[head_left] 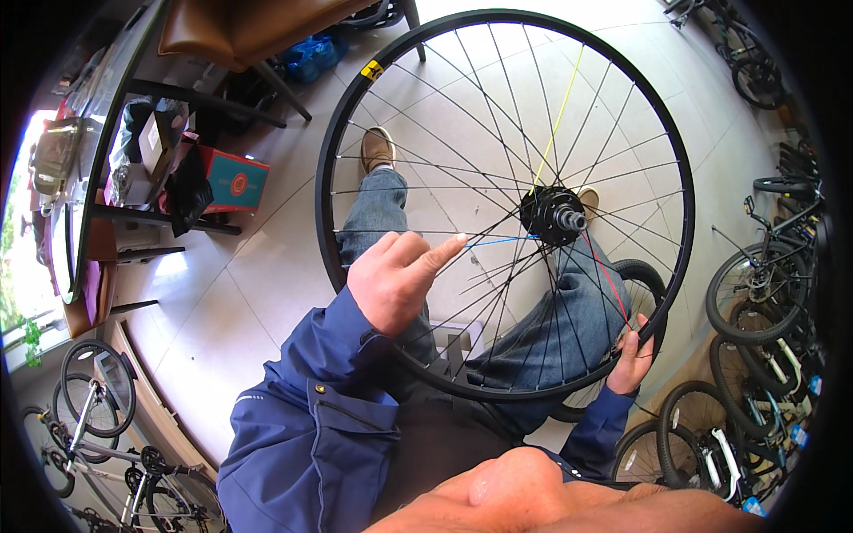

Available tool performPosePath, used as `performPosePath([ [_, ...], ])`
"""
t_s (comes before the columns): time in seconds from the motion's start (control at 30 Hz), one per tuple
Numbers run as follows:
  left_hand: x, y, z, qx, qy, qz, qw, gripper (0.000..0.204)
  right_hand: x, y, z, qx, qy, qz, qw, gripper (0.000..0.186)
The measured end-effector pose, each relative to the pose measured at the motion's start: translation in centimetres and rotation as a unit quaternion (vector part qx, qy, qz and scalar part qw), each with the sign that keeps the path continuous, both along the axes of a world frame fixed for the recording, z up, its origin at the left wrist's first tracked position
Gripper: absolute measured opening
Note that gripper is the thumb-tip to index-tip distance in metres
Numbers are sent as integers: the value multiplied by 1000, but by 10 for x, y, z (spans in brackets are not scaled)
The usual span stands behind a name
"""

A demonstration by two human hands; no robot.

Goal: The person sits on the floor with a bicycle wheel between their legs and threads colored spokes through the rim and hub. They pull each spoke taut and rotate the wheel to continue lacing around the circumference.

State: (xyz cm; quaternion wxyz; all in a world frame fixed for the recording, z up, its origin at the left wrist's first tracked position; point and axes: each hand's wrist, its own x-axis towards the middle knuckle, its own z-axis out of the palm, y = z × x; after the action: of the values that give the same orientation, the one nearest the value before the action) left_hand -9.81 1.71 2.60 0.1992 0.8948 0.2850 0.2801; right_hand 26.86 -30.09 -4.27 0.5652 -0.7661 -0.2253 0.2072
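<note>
A bicycle wheel with a black rim (326, 169) is propped over my lap, its black hub (551, 216) right of the middle. Most spokes are black; one is a yellow spoke (557, 115), one a red spoke (608, 274), one a blue spoke (498, 241). My left hand (391, 280) is closed at the left of the hub, thumb and forefinger pinching the blue spoke's outer end. At the lower right, my right hand (633, 360) grips the rim beside the red spoke's outer end; some of its fingers are hidden. Several black spokes between hub and left hand cross closely.
Many bicycles (755, 293) line the right side, and more bicycles (98, 417) stand at lower left. A table (98, 178) on the left has a teal and red box (235, 180) beside it. A brown chair (240, 31) stands at the top left, on a tiled floor (267, 258).
</note>
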Motion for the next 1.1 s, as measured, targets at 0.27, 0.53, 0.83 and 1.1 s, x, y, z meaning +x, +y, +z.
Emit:
performPosePath([
  [0.27,0,0,-1,-20,-7,5,1000,61,-1,1,1,-13,-20,0,1000,57],
  [0.53,4,-4,0,-31,-34,27,999,61,1,4,-6,26,-14,8,1000,56],
  [0.83,7,-4,-5,-25,-87,26,996,40,1,5,-18,36,-23,-2,999,55],
  [1.1,5,21,10,52,-102,49,992,33,3,9,-22,57,-22,3,998,53],
])
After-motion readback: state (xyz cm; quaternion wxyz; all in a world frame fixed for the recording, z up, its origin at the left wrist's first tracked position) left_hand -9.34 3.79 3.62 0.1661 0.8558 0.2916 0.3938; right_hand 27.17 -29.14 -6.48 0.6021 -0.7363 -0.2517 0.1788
